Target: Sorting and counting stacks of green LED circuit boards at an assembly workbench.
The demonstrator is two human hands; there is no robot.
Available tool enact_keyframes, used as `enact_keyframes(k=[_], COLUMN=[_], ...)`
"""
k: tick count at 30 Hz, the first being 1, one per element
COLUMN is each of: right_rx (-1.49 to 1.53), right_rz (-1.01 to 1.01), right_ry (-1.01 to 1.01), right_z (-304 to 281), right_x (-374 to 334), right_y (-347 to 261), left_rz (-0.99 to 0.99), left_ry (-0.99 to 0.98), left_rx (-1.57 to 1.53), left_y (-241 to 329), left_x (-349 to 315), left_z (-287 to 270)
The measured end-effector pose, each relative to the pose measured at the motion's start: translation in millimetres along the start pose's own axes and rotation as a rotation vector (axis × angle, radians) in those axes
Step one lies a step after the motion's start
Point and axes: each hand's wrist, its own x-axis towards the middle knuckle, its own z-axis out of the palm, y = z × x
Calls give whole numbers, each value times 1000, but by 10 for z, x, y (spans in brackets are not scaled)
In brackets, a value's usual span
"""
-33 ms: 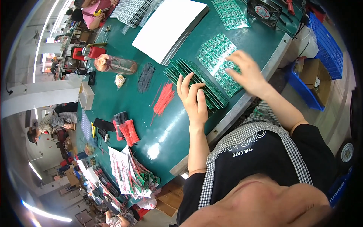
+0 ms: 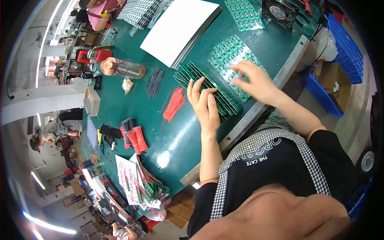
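One glossy green tabletop (image 2: 184, 146) across mid-frame. Left hand (image 2: 205, 110), centre: fingers spread and bent, touching a row of upright green circuit boards (image 2: 226, 97). Right hand (image 2: 256, 85), right of centre: thumb and fingers curved apart above a flat green circuit-board panel (image 2: 229, 56); can't tell if it pinches anything. White flat-topped stack (image 2: 180, 30), upper middle; loose red wires (image 2: 174, 105) left of the boards; pinkish clear bottle (image 2: 122, 68), upper left. Co-worker in pink (image 2: 97, 18), top left; blue plastic crate (image 2: 344, 48) beyond the table, upper right.
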Motion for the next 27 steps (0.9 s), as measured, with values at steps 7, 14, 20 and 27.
enact_keyframes(k=[7,14,20,27], right_rx=[324,259,-535,119], right_rz=[223,255,26,-11], right_ry=[-225,132,208,-73], right_z=[126,-327,-353,92], right_x=[48,51,-130,-43], right_y=[-87,331,517,-119], left_rz=[-29,-32,-15,-23], left_ry=[24,40,43,99], left_rx=[-33,-45,-39,-65], left_y=[25,23,29,49], left_x=[9,14,31,48], left_z=[39,53,45,73])
